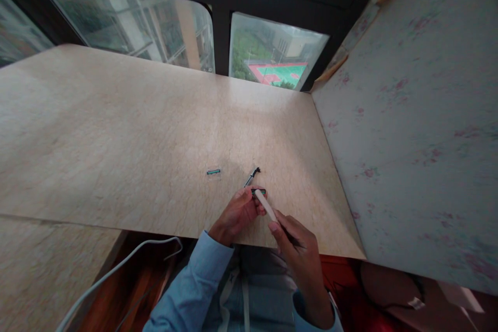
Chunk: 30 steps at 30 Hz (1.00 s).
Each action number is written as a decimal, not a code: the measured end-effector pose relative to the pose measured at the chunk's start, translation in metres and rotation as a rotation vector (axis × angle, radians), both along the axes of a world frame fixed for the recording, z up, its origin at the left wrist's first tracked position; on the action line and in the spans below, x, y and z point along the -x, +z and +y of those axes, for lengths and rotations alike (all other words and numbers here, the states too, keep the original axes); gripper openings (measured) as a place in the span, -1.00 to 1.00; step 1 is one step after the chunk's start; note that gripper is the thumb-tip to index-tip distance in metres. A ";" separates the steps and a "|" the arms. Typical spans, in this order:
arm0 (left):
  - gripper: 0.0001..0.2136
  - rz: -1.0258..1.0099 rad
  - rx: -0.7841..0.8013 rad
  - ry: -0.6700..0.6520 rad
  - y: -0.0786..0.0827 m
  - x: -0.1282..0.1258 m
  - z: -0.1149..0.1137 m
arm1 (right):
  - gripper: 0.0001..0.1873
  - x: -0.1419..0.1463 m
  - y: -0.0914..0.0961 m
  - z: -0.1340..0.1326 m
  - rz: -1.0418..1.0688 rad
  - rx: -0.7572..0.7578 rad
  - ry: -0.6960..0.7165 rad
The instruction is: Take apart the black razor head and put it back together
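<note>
My left hand [238, 213] pinches a small dark part with a green edge [258, 192] at the near edge of the beige table [116, 129]. My right hand [296, 246] grips a white pen-like stick [266, 205], its tip touching that small part. A thin dark metal tool [252, 176] lies on the table just beyond my fingers. A second small green-edged part [213, 171] lies apart to the left.
A pale wall panel with pink blotches [408, 114] rises along the table's right side. Dark-framed windows [218, 26] stand behind the table. A white cable [116, 270] hangs below the table's near edge on the left. Blue sleeves cover my forearms.
</note>
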<state>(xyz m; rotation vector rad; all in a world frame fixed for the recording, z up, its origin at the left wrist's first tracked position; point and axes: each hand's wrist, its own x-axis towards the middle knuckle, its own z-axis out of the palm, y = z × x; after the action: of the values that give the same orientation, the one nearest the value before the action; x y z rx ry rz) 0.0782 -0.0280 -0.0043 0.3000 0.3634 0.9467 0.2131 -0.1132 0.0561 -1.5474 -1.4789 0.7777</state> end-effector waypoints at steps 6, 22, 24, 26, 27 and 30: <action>-0.63 0.020 -0.031 -0.035 -0.001 -0.001 0.001 | -0.69 -0.014 0.006 0.006 -0.099 -0.059 -0.011; -0.62 0.015 -0.050 -0.117 0.000 0.001 0.000 | -0.69 -0.032 0.007 0.015 -0.158 -0.061 0.169; -0.62 0.007 -0.060 -0.139 0.000 0.001 0.000 | -0.70 -0.032 0.006 0.015 -0.155 -0.076 0.121; -0.60 -0.003 -0.061 -0.151 0.001 0.001 0.000 | -0.70 -0.032 0.006 0.016 -0.139 -0.084 0.079; -0.60 -0.002 -0.062 -0.149 0.001 0.001 0.000 | -0.69 -0.032 0.007 0.016 -0.129 -0.077 0.086; -0.63 0.029 -0.056 -0.138 -0.001 0.001 0.000 | -0.67 -0.030 0.008 0.015 -0.107 -0.047 0.169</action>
<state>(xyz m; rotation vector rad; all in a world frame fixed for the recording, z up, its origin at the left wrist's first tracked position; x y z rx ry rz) 0.0771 -0.0282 -0.0051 0.3856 0.3387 0.8188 0.2435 -0.0977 0.0636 -1.4623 -1.7115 0.7604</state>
